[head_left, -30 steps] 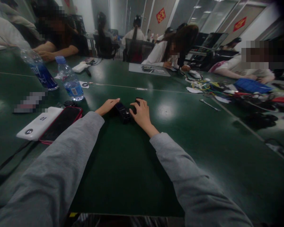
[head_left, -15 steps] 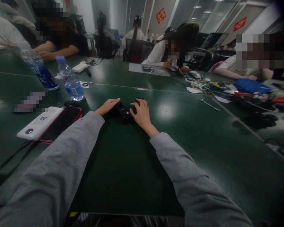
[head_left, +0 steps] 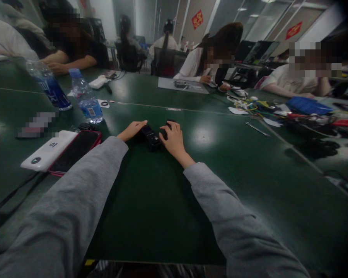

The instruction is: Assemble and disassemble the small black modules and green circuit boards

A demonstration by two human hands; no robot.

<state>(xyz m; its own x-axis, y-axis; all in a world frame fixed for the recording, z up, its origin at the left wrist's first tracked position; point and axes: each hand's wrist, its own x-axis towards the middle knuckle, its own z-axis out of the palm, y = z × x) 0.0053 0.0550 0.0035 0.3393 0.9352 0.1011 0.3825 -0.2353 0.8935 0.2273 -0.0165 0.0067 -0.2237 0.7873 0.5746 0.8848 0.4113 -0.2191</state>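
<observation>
A small black handheld device (head_left: 151, 138) with a little screen and buttons lies slanted on the green table between my hands. My left hand (head_left: 130, 131) is closed against its far left side, fingertips at its upper end; most of those fingers are hidden. To the right, my right hand (head_left: 174, 139) has bent fingers closed around a dark object (head_left: 170, 123), mostly covered by the fingers and not clear in kind. Both forearms, in grey sleeves, reach forward over the table (head_left: 156, 200).
On the left are a white power bank (head_left: 48, 150), a red-cased phone (head_left: 77, 151) and two water bottles, one clear (head_left: 88, 102), one blue-labelled (head_left: 50, 88). Tangled cables (head_left: 258, 106) and a blue pouch (head_left: 309, 105) lie right. Several people sit across the table.
My hands and the black device stay in place. Across the table, a person in white has shifted the head and a hand slightly.
</observation>
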